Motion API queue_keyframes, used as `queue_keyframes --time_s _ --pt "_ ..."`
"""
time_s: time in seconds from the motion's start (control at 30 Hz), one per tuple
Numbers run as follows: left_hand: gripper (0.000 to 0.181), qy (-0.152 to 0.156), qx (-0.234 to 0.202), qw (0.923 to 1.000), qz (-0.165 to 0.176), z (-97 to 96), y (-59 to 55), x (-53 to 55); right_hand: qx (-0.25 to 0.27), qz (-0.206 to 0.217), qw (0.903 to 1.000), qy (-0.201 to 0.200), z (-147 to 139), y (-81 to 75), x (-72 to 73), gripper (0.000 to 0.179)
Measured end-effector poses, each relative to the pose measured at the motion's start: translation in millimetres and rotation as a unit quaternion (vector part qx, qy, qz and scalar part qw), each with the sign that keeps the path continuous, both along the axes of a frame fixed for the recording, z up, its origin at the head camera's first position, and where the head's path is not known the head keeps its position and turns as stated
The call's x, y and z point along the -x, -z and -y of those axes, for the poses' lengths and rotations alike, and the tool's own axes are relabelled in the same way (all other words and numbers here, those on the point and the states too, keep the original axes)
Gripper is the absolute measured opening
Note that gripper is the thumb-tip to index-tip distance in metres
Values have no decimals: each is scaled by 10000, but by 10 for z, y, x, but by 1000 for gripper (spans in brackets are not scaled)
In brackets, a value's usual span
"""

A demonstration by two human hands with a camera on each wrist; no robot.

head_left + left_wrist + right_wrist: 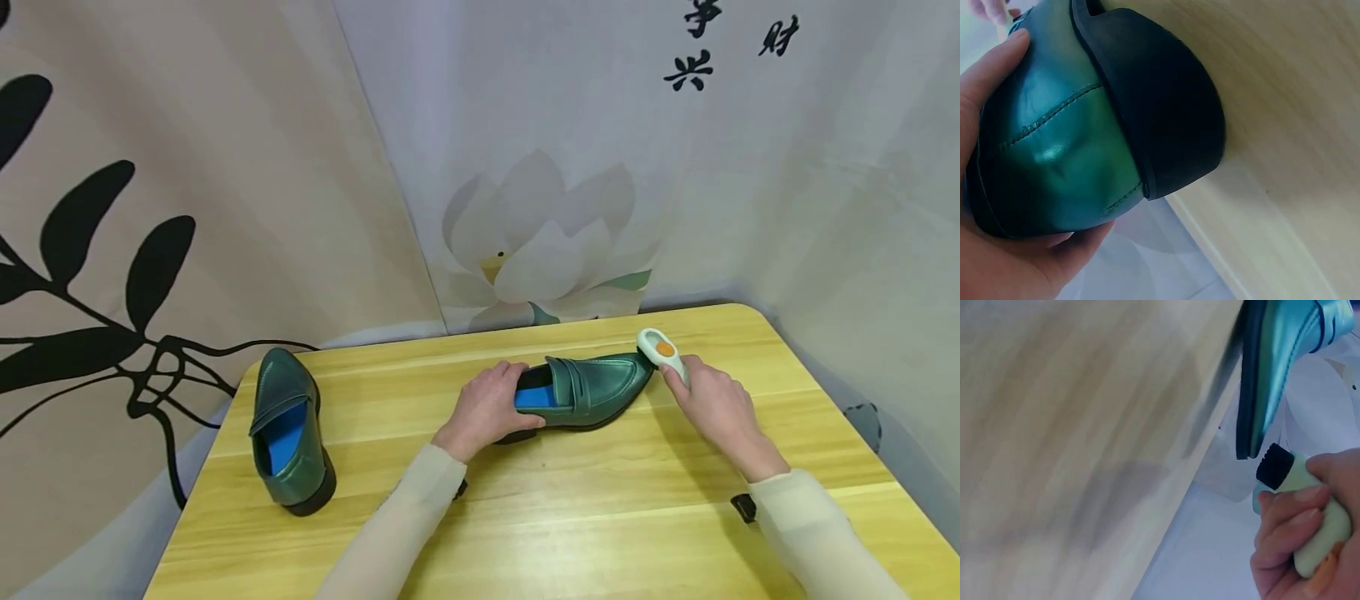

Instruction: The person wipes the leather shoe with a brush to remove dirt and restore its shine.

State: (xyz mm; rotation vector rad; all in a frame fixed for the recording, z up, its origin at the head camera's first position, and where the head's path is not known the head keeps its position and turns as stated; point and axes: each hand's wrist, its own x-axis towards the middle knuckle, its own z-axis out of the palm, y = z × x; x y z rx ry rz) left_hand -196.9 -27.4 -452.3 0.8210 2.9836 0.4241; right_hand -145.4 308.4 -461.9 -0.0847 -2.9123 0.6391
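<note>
A dark green loafer (603, 387) with a blue insole lies sideways near the table's far edge, toe to the right. My left hand (487, 404) grips its heel end, thumb on one side and fingers on the other; the left wrist view shows the black heel block (1166, 100) below the hand. My right hand (716, 408) holds a small white brush (660, 348) with an orange button by its handle. Its black bristles (1275, 466) are at the loafer's toe tip; whether they touch it, I cannot tell.
A second green loafer (288, 433) stands at the table's left side, toe pointing away. The wooden table (570, 525) meets a printed cloth backdrop (547, 125) with a lotus and dark leaves along its far edge.
</note>
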Motion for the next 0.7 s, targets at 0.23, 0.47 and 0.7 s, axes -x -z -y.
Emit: queue_keyframes --time_s 0.23,0.47,0.7 --pt "84 209 343 9902 -1339 19 2 -40 225 93 9997 -16 -24 -60 26 64" --pt "84 313 302 9786 -2011 90 146 -132 207 44 9998 14 164 -75 79 59" --pt "88 224 141 9751 -2201 103 231 -218 58 -512 9984 -251 718 -73 164 40"
